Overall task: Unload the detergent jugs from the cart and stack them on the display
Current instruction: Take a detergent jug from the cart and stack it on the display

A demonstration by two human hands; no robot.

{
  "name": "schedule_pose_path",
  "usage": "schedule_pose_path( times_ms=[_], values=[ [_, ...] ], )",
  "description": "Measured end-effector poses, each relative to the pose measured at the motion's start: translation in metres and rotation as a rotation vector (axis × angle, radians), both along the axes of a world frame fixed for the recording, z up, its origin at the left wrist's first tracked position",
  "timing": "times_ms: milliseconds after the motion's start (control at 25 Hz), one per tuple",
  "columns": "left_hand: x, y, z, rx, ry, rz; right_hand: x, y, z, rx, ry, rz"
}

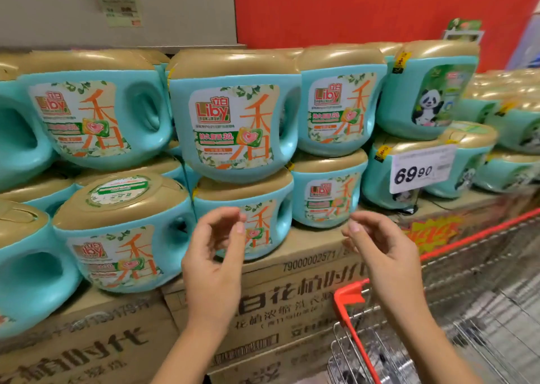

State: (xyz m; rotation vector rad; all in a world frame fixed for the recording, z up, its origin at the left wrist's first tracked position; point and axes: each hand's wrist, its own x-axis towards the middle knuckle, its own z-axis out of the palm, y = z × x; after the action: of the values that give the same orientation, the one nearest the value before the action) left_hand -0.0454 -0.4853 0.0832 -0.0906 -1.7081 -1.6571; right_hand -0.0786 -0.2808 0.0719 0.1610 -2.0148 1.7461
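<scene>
Teal detergent jugs with gold lids and Liby labels stand stacked in two tiers on the display of cardboard cartons [292, 290]. One top-tier jug [233, 120] sits at centre on a lower jug [245, 220]. My left hand [213, 261] hovers empty, fingers curled and apart, just in front of that lower jug. My right hand [382, 252] is also empty with loose fingers, held above the corner of the cart [350, 299]. Neither hand touches a jug. No jug shows in the visible part of the cart.
The wire cart with red trim [467, 237] fills the lower right. A 69.90 price tag [420, 167] hangs before panda-label jugs [429, 91] at right. A red wall [365, 9] and a grey panel with a notice [119, 0] stand behind.
</scene>
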Motion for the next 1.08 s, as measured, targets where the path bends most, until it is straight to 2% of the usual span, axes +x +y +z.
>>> schedule_pose_path(
  times_ms=[120,240,440,600,760,920,1080],
  values=[
    [0.04,0.031,-0.046,0.055,-0.241,-0.262,0.07,0.043,-0.053,-0.088,-0.177,-0.175],
    [0.079,0.069,-0.085,0.008,-0.454,-0.48,0.146,0.083,-0.087,-0.138,-0.314,-0.325],
    [0.127,0.147,-0.117,-0.058,-0.647,-0.77,0.243,0.16,-0.103,-0.253,-0.381,-0.557],
    [0.148,0.222,-0.128,-0.087,-0.709,-0.836,0.293,0.226,-0.106,-0.287,-0.415,-0.615],
    [0.167,0.303,-0.137,-0.064,-0.725,-0.802,0.32,0.304,-0.095,-0.24,-0.432,-0.59],
    [0.179,0.37,-0.144,-0.06,-0.741,-0.767,0.321,0.377,-0.08,-0.138,-0.451,-0.547],
    [0.165,0.419,-0.144,-0.031,-0.776,-0.76,0.296,0.432,-0.075,-0.135,-0.419,-0.507]
  ],
)
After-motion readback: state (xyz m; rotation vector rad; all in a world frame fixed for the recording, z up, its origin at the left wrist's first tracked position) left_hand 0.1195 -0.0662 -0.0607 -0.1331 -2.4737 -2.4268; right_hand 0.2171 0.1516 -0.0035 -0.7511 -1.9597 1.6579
